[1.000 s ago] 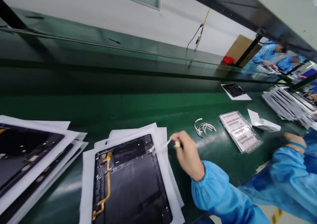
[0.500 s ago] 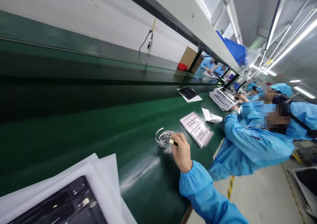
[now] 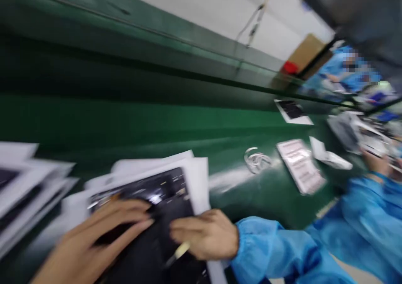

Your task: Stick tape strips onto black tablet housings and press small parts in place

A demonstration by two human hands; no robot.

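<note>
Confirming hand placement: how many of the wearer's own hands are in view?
2: the left hand over the black panel, the right hand over its right edge, holding a slim tool.

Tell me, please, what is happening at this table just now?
A person has both hands over a black panel, which lies on white sheets on the green table. The right hand holds a small tool. The left hand is above the panel's left part; blur hides whether it grips anything. Farther right lie some white strips and a flat tray. Beyond them is a co-worker in blue sleeves.
</note>
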